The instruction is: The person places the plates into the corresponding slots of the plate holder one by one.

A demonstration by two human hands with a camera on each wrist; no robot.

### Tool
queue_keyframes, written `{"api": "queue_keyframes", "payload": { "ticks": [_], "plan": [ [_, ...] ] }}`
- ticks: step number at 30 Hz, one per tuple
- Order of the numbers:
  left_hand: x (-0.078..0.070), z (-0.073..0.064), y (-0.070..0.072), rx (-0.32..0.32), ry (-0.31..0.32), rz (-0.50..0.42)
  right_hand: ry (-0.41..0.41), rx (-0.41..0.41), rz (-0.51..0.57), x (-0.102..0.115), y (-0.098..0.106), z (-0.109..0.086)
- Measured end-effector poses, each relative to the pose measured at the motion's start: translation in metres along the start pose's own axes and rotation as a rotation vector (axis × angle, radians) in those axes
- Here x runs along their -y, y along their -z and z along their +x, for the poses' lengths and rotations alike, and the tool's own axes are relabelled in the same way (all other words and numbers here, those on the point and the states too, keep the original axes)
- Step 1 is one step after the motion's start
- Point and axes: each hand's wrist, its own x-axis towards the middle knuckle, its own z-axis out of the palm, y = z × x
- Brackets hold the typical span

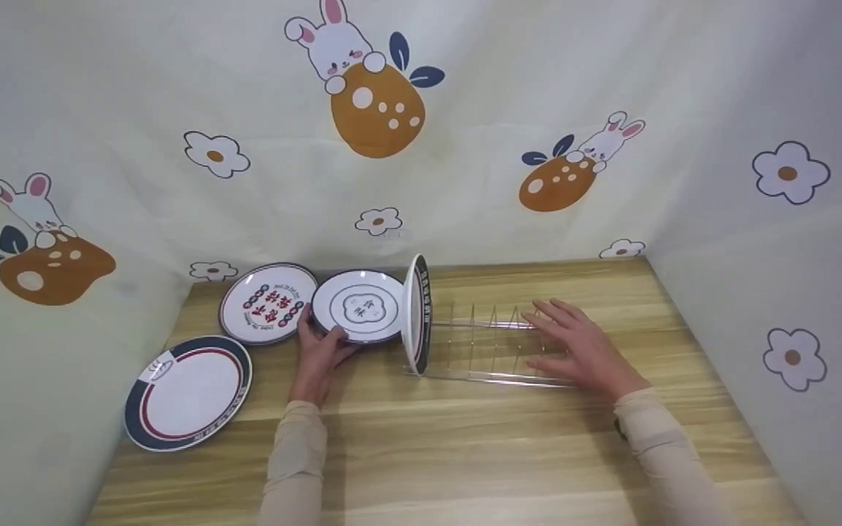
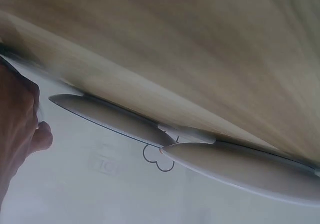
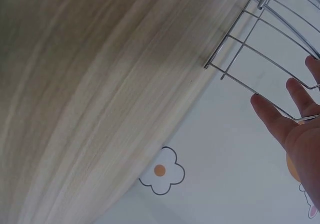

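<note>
My left hand (image 1: 316,359) grips the lower left edge of a white plate (image 1: 384,307) with a thin dark rim and a flower-shaped emblem; part of the hand (image 2: 17,119) shows at the left of the left wrist view. Just to its right, a dark-banded plate (image 1: 415,314) stands on edge in the left end of a wire dish rack (image 1: 494,378). At the rack's right end my right hand (image 1: 578,347) rests with fingers spread; its fingertips (image 3: 262,106) touch the wires in the right wrist view.
On the left lie a plate with red lettering (image 1: 269,303) and, nearer, a plate with a wide dark band (image 1: 188,394). Everything stands on a wood-grain table (image 1: 465,453). A printed curtain (image 1: 465,183) encloses its back and sides.
</note>
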Motion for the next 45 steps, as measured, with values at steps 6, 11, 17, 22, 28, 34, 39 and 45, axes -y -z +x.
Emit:
{"api": "queue_keyframes", "payload": {
  "ticks": [6,11,17,22,28,34,39,45],
  "plan": [
    [0.001,-0.007,0.004,0.076,-0.028,-0.023,-0.01,0.009,0.028,0.0,0.001,0.0],
    [0.003,-0.01,0.006,0.09,-0.044,-0.008,-0.015,0.02,0.047,0.0,0.0,0.0],
    [0.002,-0.015,0.006,0.068,-0.062,-0.012,-0.005,0.006,0.033,-0.002,0.0,-0.001],
    [-0.002,-0.021,0.007,0.072,-0.076,-0.001,-0.018,0.012,0.033,-0.001,0.001,-0.001],
    [-0.007,-0.032,0.008,0.095,-0.105,0.006,-0.019,0.019,0.035,0.0,0.002,0.0],
    [-0.013,-0.041,0.006,0.093,-0.137,0.008,-0.018,0.01,0.036,0.001,0.001,-0.001],
    [-0.025,-0.05,0.003,0.06,-0.183,0.095,-0.003,-0.007,0.035,0.002,0.001,-0.001],
    [-0.046,-0.069,-0.004,0.035,-0.246,0.159,-0.001,-0.016,0.03,0.001,0.001,-0.001]
  ]
}}
